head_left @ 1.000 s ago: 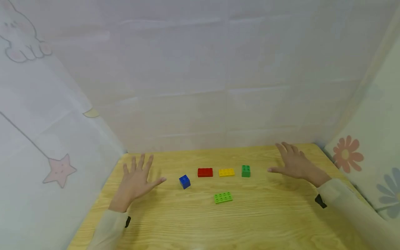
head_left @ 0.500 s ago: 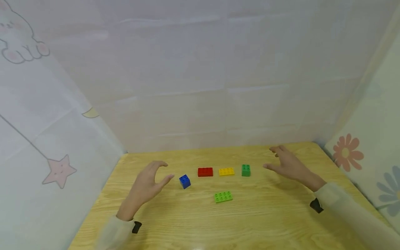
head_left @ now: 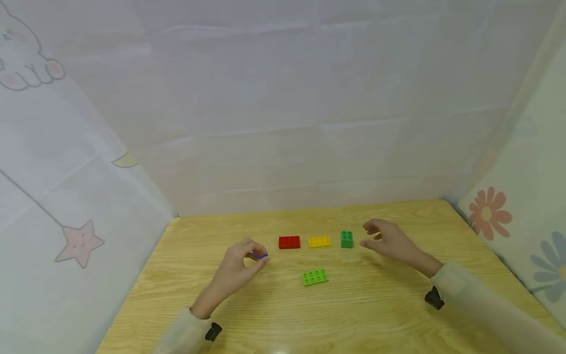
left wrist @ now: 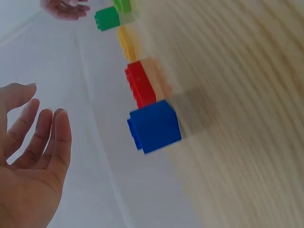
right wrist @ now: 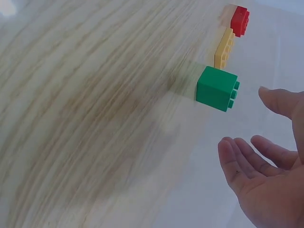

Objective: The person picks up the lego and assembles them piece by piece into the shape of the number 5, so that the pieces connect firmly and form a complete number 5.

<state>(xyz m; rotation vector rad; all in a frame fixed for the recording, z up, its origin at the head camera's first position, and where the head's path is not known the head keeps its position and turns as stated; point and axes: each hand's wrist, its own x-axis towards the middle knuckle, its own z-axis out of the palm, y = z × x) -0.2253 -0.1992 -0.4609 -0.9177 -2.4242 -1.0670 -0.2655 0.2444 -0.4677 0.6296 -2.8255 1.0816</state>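
A blue brick [head_left: 262, 256] stands on the wooden table [head_left: 353, 314], mostly hidden in the head view by my left hand [head_left: 255, 253], whose fingers curve over it. In the left wrist view the blue brick [left wrist: 154, 126] sits just clear of my left hand [left wrist: 42, 142], with a gap between them. My right hand [head_left: 367, 236] hovers just right of a green brick [head_left: 347, 239]. The right wrist view shows my right hand [right wrist: 244, 118] spread, thumb and fingers apart, close to the green brick [right wrist: 217, 88] without touching it.
A red brick [head_left: 289, 242] and a yellow brick [head_left: 319, 241] lie in a row between the blue and green ones. A light-green flat brick [head_left: 315, 277] lies nearer to me. Fabric walls close the table's back and both sides.
Both hands have moved inward from the table's sides. The left has come over the blue brick, the right has come up beside the green brick. The bricks have not moved.
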